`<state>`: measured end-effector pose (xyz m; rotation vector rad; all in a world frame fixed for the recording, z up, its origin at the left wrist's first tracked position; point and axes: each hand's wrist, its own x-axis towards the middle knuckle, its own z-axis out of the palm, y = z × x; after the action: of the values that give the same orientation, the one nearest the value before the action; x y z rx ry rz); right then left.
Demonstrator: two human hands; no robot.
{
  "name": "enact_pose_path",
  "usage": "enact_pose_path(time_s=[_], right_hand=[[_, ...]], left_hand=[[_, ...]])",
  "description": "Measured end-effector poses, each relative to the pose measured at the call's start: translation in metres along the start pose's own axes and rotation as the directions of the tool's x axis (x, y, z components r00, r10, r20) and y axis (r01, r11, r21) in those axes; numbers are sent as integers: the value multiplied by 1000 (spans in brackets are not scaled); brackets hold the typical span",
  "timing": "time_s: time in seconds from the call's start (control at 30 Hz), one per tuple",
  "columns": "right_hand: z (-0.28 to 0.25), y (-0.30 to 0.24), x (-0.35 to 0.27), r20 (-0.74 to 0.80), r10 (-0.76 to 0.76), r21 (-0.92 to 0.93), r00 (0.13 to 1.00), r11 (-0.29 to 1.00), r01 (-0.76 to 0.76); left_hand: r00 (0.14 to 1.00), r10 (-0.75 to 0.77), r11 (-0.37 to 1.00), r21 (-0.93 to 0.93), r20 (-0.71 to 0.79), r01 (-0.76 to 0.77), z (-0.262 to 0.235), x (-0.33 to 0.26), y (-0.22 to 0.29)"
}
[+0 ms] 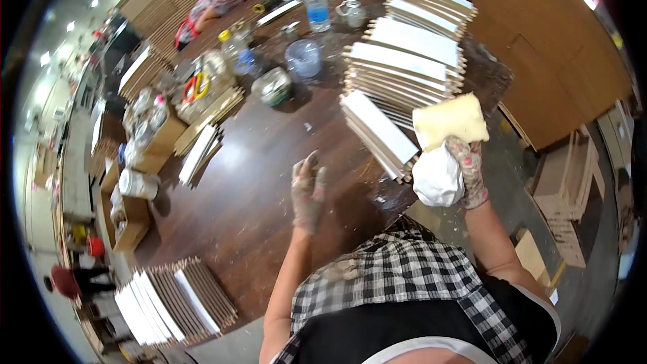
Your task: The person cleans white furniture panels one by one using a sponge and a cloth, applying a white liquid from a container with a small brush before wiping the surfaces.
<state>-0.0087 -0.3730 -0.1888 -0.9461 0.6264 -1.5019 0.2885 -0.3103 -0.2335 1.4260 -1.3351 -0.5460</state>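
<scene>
My right hand (470, 165), in a stained thin glove, is closed on a white cloth (436, 176) and a pale yellow sponge (450, 121). It holds them beside the near end of a long leaning row of white-faced boards (411, 44). My left hand (308, 192), gloved too, is raised over the dark brown table (269, 162). Its fingers are apart and nothing is in them. A white-faced board (379, 125) lies at the row's near end, close to the sponge.
Another row of boards (176, 302) lies at the table's near left corner. Farther back are a water bottle (317, 7), a clear tub (304, 58), a jar (271, 86) and yellow-handled scissors (197, 86). A cardboard box (128, 219) stands left. Another person (216, 3) leans at the far edge.
</scene>
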Motion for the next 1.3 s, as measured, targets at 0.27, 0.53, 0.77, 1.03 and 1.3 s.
enact_pose_path(time_s=[0.27,0.53,0.77,1.03,1.3], right_hand=[[-42,-6,-53,-67,345,578,936,778,-246],[-78,7,-67,21,476,770,879,553,-318],[-88,10,-61,-18,411,644,911,702,-304],[-23,7,-41,-38,199,48,979,979,-197],[54,41,-33,542,-18,-291,840,934,207]], left_hand=[[735,447,715,290,510,-636,91,59,50],[412,318,383,282,854,-880,97,110,40],[601,387,554,345,699,-758,50,107,77],[710,-300,58,-731,637,680,18,23,56],[685,-496,8,-786,534,618,1,-1,64]])
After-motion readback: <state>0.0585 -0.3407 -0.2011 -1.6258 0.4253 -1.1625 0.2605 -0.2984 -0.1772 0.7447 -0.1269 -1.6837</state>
